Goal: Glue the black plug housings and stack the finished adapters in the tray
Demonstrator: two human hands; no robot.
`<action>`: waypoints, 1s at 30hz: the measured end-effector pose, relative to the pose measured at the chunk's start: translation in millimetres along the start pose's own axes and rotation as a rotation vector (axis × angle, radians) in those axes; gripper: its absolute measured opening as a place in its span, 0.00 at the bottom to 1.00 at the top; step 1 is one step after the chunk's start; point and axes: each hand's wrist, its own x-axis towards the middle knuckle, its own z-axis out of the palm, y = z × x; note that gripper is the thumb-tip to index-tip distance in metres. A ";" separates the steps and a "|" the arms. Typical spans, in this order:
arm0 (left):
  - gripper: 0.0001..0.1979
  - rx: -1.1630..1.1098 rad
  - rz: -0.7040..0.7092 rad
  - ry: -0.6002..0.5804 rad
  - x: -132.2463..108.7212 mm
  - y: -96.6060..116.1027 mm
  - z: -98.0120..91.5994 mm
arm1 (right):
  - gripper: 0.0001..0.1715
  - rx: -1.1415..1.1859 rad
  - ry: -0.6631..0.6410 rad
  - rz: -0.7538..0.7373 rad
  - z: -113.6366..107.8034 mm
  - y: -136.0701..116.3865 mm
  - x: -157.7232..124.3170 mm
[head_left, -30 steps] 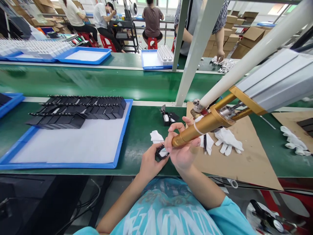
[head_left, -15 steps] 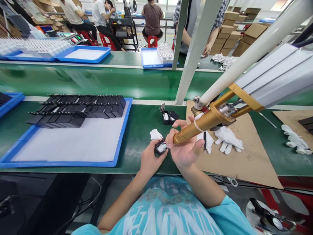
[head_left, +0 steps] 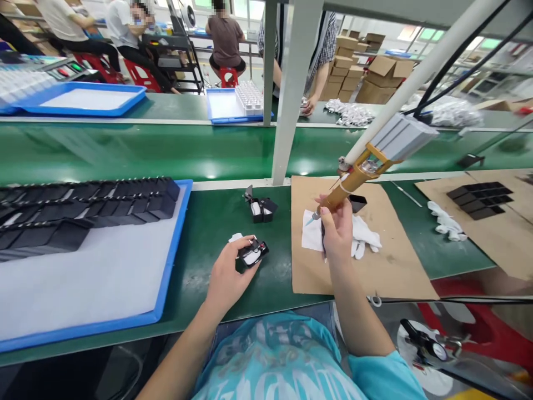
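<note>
My left hand [head_left: 227, 272] grips a small open black case [head_left: 254, 253] with a white part and a bit of red inside, just above the green bench. A white scrap [head_left: 235, 237] shows behind its fingers. My right hand [head_left: 338, 225] is wrapped around a gold-coloured dispensing gun [head_left: 336, 194], whose thin blue nozzle [head_left: 311, 220] points down and left over a white sheet [head_left: 308, 236]. The nozzle is apart from the case. Farther back on the bench stand more open black cases [head_left: 262, 211] with white parts inside.
To the left, a blue-rimmed tray [head_left: 164, 289] holds rows of black cases [head_left: 137, 203]. Cardboard [head_left: 400, 266] with a white glove [head_left: 365, 233] lies to the right. A white post [head_left: 287, 94] rises behind the bench. A pale pole [head_left: 410, 80] slants above the gun. Several people sit or stand beyond.
My right hand has moved right, away from the case, and now grasps the gun, turned so its blue nozzle shows. The left hand keeps the case. The view has shifted right.
</note>
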 end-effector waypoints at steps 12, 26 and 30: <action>0.15 -0.155 -0.159 -0.079 6.3 -5.9 9.2 | 0.18 -1.170 -0.404 0.036 -64.1 23.6 -14.5; 0.16 -0.106 -0.119 -0.041 3.0 -4.1 6.7 | 0.21 -1.013 -0.438 0.073 -86.7 20.8 -24.2; 0.16 -0.070 -0.025 0.012 3.0 -3.8 5.8 | 0.12 -0.798 -0.223 0.064 -95.9 5.6 -27.7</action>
